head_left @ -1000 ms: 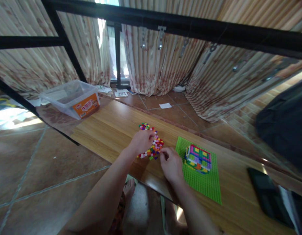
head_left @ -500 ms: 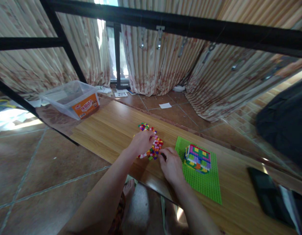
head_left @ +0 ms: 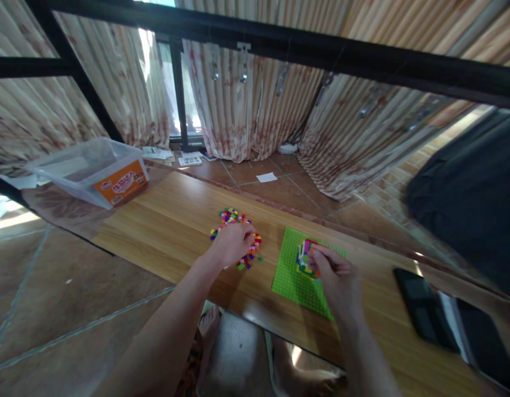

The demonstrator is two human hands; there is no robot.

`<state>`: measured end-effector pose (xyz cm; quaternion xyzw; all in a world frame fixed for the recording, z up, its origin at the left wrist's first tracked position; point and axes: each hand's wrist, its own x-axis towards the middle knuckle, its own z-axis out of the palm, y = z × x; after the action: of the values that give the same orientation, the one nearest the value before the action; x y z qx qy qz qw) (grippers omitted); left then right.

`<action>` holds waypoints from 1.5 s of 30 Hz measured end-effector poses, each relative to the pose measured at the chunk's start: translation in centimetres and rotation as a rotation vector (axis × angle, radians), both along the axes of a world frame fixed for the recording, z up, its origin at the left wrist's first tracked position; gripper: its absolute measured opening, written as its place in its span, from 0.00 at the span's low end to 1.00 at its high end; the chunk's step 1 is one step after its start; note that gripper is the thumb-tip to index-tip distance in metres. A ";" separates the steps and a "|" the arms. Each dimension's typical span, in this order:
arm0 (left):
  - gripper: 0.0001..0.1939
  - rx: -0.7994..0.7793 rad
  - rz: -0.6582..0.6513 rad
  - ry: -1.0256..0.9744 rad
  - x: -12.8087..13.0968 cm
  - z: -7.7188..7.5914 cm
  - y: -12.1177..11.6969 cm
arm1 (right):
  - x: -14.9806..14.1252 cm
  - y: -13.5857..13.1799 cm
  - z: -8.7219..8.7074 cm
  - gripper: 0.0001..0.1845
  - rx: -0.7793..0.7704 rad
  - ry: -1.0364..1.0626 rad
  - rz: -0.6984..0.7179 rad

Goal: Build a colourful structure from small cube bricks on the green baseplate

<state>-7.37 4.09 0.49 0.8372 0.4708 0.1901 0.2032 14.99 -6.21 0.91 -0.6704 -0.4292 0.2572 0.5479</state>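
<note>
A pile of small coloured toy bricks (head_left: 232, 216) lies on the wooden table (head_left: 155, 220). Over its near side is my left hand (head_left: 234, 243), fingers drawn together; whatever they may pinch is too small to see. On the green studded baseplate (head_left: 294, 292) stands a block built of many-coloured bricks (head_left: 305, 255). My right hand (head_left: 341, 275) is at the right side of that block, thumb and fingers pinched at its top and hiding much of it. I cannot make out what is between those fingertips.
A clear plastic bin (head_left: 81, 171) with an orange label stands at the table's far left end. Toward the right lie a dark tablet-like slab (head_left: 424, 309) and another dark flat object (head_left: 484, 336). A black metal bar (head_left: 263, 44) crosses ahead, before striped curtains (head_left: 255, 110).
My right hand has moved right, from the loose pile to the built block on the baseplate. My left hand stays over the pile. The view has shifted to the right.
</note>
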 end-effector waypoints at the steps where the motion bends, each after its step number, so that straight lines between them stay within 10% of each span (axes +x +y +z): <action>1: 0.12 0.000 -0.010 -0.002 0.2 0.2 -0.1 | 1.0 -0.3 0.2 0.18 -0.007 0.025 -0.026; 8: 0.12 0.009 -0.115 -0.041 3.7 0.9 -2.1 | 4.9 -1.6 0.1 0.19 -0.107 -0.068 -0.026; 23: 0.15 -0.017 -0.255 -0.026 8.6 0.0 -5.6 | 3.7 -1.3 -0.1 0.13 -0.060 -0.698 0.138; 45: 0.13 -0.017 -0.280 0.042 8.7 -0.1 -5.7 | 4.6 -0.1 -1.8 0.16 -0.082 -0.372 -0.096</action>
<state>1.28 -1.64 0.40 0.8967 0.3553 0.1382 0.2250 19.60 -6.35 -0.84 -0.7479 -0.4797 0.1197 0.4430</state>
